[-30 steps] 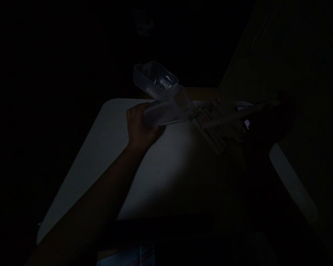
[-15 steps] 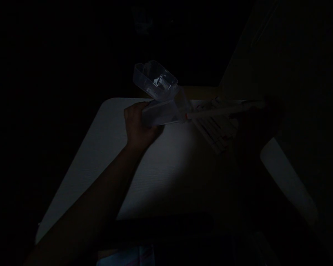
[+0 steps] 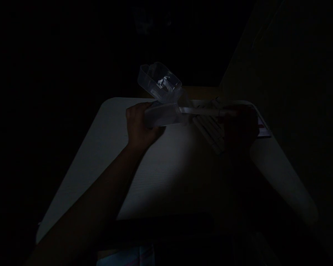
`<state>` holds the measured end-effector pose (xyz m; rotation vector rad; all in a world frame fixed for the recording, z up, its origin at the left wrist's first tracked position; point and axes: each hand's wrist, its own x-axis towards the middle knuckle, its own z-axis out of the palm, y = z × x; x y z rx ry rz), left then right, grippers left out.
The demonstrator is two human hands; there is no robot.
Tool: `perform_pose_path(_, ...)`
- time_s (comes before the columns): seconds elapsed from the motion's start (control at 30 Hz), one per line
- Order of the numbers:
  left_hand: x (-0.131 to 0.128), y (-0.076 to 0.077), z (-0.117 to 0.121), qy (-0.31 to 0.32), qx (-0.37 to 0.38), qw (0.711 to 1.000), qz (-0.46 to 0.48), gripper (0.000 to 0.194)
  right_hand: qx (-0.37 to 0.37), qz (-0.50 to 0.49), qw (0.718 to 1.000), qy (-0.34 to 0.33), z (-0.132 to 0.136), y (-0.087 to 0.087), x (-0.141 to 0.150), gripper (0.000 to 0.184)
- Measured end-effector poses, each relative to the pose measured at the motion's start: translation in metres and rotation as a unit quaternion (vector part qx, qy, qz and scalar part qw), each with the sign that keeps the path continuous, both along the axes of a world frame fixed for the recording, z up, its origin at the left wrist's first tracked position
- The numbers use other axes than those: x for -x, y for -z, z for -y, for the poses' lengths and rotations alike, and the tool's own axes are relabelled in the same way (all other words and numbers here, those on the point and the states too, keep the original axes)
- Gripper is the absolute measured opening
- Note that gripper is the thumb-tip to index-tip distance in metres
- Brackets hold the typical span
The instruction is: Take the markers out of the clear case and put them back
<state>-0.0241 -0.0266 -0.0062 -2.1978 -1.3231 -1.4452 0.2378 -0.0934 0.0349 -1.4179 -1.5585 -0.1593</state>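
My left hand (image 3: 136, 123) is wrapped round a clear plastic case (image 3: 163, 114), which lies on its side with its lid (image 3: 159, 82) swung up. My right hand (image 3: 240, 123), deep in shadow, grips a slim white marker pen (image 3: 201, 111) held level. The pen's left end is at the case's open mouth; how far inside it reaches is hard to make out. Just below the pen, several similar marker pens (image 3: 209, 133) lie side by side on the white table, partly covered by my right hand.
The white table (image 3: 94, 166) has rounded corners and is lit on its left half only. At its right edge lies a flat, dark-rimmed object (image 3: 263, 129) with a red mark. A patterned cloth (image 3: 127, 256) shows at the bottom. Surroundings are nearly black.
My right hand has moved left with the marker pen, bringing its end to the case's mouth. The flat object at the right edge has come into sight. The case has shifted slightly right.
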Motion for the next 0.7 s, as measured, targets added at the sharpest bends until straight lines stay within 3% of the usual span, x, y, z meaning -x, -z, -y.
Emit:
perform_pose_path(0.1, -0.001, 0.0, 0.001, -0.007, 0.005, 1.0, -0.001, 0.069, -0.002, -0.019, 0.999, 0.033, 0.002, 0.001, 0.001, 0.031)
perform_pose_path(0.27, -0.001, -0.003, 0.003, 0.022, -0.023, 0.999, -0.009, 0.069, 0.047, 0.026, 0.998, 0.028, -0.003, 0.002, 0.001, 0.031)
perform_pose_path(0.43, -0.001, -0.004, 0.003, 0.026, -0.008, 0.999, -0.026, 0.07, 0.044, 0.074, 0.996, -0.039, -0.009, 0.006, -0.001, 0.032)
perform_pose_path(0.7, 0.0, -0.005, 0.003, 0.033, 0.027, 0.999, -0.017, 0.071, 0.114, 0.125, 0.981, -0.096, -0.008, 0.005, 0.009, 0.041)
